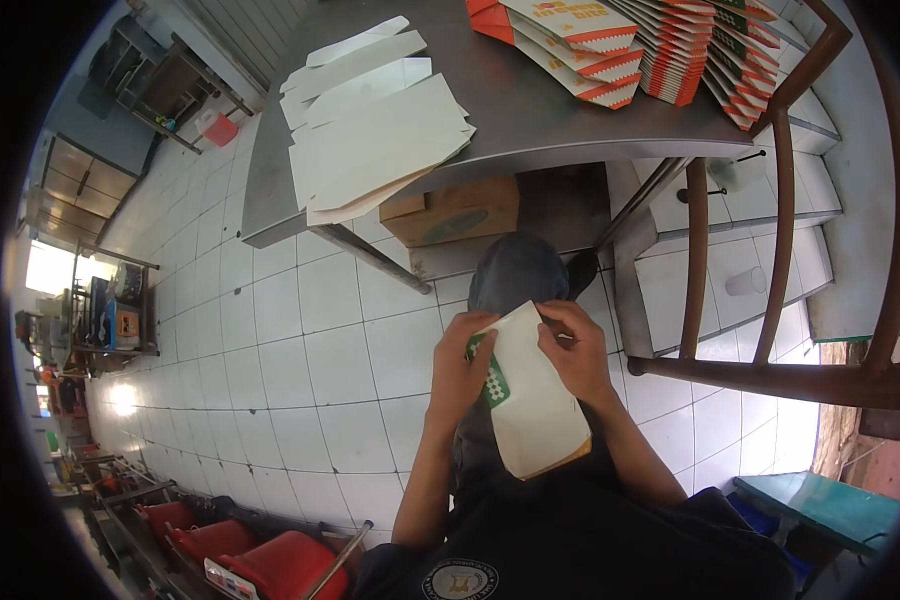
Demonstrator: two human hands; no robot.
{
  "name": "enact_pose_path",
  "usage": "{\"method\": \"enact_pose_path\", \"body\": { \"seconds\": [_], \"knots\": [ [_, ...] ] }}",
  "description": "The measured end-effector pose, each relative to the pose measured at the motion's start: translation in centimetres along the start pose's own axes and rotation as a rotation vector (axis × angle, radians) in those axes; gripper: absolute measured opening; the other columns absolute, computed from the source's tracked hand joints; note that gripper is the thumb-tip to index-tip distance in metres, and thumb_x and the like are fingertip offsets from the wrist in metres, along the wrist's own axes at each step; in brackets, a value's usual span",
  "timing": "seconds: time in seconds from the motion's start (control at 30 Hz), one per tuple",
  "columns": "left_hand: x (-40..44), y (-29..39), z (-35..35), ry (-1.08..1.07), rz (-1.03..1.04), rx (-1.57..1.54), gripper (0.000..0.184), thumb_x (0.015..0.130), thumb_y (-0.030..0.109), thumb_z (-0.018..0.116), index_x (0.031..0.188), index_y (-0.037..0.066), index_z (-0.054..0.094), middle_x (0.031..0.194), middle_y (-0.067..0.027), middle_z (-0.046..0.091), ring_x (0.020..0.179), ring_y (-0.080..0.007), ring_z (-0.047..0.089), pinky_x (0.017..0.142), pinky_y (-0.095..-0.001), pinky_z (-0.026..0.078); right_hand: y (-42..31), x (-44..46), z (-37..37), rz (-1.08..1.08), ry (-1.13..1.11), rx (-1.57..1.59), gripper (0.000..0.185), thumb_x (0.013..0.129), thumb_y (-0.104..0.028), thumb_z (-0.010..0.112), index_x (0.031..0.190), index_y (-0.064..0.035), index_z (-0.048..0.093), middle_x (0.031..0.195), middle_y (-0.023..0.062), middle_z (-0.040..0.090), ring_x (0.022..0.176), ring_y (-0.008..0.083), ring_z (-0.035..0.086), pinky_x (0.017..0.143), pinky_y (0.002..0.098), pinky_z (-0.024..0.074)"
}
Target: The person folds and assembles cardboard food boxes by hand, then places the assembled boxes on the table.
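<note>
holding a white paper carton (540, 400) tilted over the lap, in front of the surface (530, 140), with a green printed patch showing along its left edge. clamping that upper left edge between thumb and fingers of the left hand (460, 365). touching the top right corner with curled fingers of the right hand (578, 360); cannot tell whether pinched. looks only part worked, lying nearly flat, creases hard to make out. on the surface, to the left, see loosely overlapped white blanks (370, 150), seemingly yet to be handled; to the right, nested rows of orange-trimmed cartons (660, 55), apparently further along. beneath, notice a cardboard box (465, 212); off right, a brown railing (785, 250), well apart and hardly in the way.
</note>
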State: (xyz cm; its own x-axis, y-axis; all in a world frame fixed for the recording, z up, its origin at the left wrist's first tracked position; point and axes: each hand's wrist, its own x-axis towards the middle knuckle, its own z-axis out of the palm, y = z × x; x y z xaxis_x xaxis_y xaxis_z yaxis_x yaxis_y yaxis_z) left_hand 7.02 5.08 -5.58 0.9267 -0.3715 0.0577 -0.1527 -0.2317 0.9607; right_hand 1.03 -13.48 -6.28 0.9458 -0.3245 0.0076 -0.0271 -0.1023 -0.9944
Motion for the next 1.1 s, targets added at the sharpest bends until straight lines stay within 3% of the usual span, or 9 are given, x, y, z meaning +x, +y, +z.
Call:
{"method": "enact_pose_path", "body": {
  "seconds": [0.1, 0.2, 0.23, 0.33, 0.37, 0.67, 0.87, 0.97, 1.1],
  "knots": [
    [-1.3, 2.8, -0.2, -0.061, 0.118, 0.433, 0.027, 0.091, 0.008, 0.071, 0.116, 0.001, 0.069, 0.13, -0.0144, 0.059, 0.117, -0.034, 0.057, 0.099, -0.0389, 0.047, -1.4, -0.5, -0.3, 0.008, -0.044, 0.02, 0.038, 0.088, 0.002, 0.071, 0.126, 0.0002, 0.068, 0.122, 0.0143, 0.064, 0.091, 0.0146, 0.071, 0.073, 0.025, 0.0589],
    [-2.6, 5.9, 0.2, 0.294, 0.112, 0.674, 0.034, 0.091, 0.01, 0.073, 0.123, 0.001, 0.066, 0.142, -0.0204, 0.046, 0.13, -0.0285, 0.045, 0.104, -0.0402, 0.043, -4.7, -0.8, -0.8, -0.084, -0.057, -0.158, 0.04, 0.087, 0.003, 0.072, 0.126, -0.0003, 0.067, 0.13, 0.0145, 0.061, 0.1, 0.0201, 0.071, 0.081, 0.0294, 0.0592],
    [-2.8, 7.3, 0.5, 0.491, 0.156, 0.61, 0.03, 0.092, 0.015, 0.074, 0.118, 0.0, 0.07, 0.118, -0.0169, 0.062, 0.108, -0.0249, 0.06, 0.089, -0.0344, 0.049, -6.1, -1.1, -0.9, -0.158, -0.064, -0.226, 0.04, 0.085, 0.003, 0.072, 0.125, -0.0001, 0.067, 0.13, 0.0148, 0.061, 0.103, 0.0219, 0.07, 0.082, 0.0305, 0.0591],
    [-1.9, 11.0, -0.5, 0.107, -0.557, -0.347, 0.028, 0.098, 0.024, 0.071, 0.111, 0.0, 0.072, 0.094, -0.0105, 0.069, 0.083, -0.0153, 0.065, 0.073, -0.0269, 0.051, -8.6, -1.3, -0.1, -0.395, -0.121, -0.366, 0.04, 0.082, 0.003, 0.074, 0.122, 0.0002, 0.068, 0.129, 0.0153, 0.06, 0.105, 0.0275, 0.07, 0.085, 0.0342, 0.0592],
    [-1.7, 9.8, 0.3, 0.185, -0.459, -0.449, 0.033, 0.103, 0.031, 0.065, 0.104, -0.002, 0.073, 0.08, -0.0042, 0.07, 0.067, -0.0082, 0.062, 0.062, -0.022, 0.049, -8.8, -1.3, 0.3, -0.48, -0.16, -0.375, 0.039, 0.082, 0.002, 0.074, 0.121, 0.0001, 0.069, 0.128, 0.015, 0.06, 0.102, 0.0294, 0.07, 0.085, 0.0355, 0.0594],
    [-1.9, 7.6, 0.9, 0.488, -0.326, -0.473, 0.028, 0.105, 0.022, 0.062, 0.098, -0.004, 0.072, 0.087, -0.0069, 0.069, 0.08, -0.0122, 0.066, 0.076, -0.0275, 0.057, -8.2, -1.0, 0.9, -0.408, -0.115, -0.338, 0.026, 0.088, 0.001, 0.069, 0.114, 0.0022, 0.068, 0.107, 0.0149, 0.069, 0.091, 0.0309, 0.072, 0.078, 0.0363, 0.0594],
    [-3.3, 6.7, 2.7, 0.423, 0.115, 0.295, 0.025, 0.107, 0.014, 0.056, 0.102, -0.007, 0.068, 0.097, -0.006, 0.063, 0.086, -0.0153, 0.062, 0.079, -0.0294, 0.057, -9.7, -0.8, 1.8, -0.317, -0.031, -0.256, 0.015, 0.093, 0.001, 0.068, 0.107, 0.0033, 0.07, 0.102, 0.0155, 0.07, 0.087, 0.0297, 0.072, 0.072, 0.0342, 0.0578],
    [-3.7, 6.5, 3.5, 0.408, 0.151, 0.236, 0.021, 0.106, 0.011, 0.056, 0.11, -0.006, 0.068, 0.103, -0.011, 0.063, 0.089, -0.0183, 0.065, 0.081, -0.0322, 0.055, -9.7, -1.5, 2.1, -0.301, 0.017, -0.236, 0.013, 0.094, 0.001, 0.068, 0.106, 0.0036, 0.07, 0.102, 0.0155, 0.07, 0.086, 0.028, 0.072, 0.073, 0.0343, 0.0577],
    [-4.2, 8.1, 3.9, 0.38, -0.167, -0.572, 0.023, 0.107, 0.011, 0.055, 0.114, -0.006, 0.068, 0.115, -0.0083, 0.062, 0.098, -0.0166, 0.065, 0.088, -0.0302, 0.054, -9.0, -1.9, 2.4, -0.4, 0.034, -0.272, 0.013, 0.094, 0.001, 0.067, 0.106, 0.0042, 0.07, 0.103, 0.015, 0.069, 0.088, 0.0253, 0.072, 0.074, 0.0326, 0.059]
  ]
}}
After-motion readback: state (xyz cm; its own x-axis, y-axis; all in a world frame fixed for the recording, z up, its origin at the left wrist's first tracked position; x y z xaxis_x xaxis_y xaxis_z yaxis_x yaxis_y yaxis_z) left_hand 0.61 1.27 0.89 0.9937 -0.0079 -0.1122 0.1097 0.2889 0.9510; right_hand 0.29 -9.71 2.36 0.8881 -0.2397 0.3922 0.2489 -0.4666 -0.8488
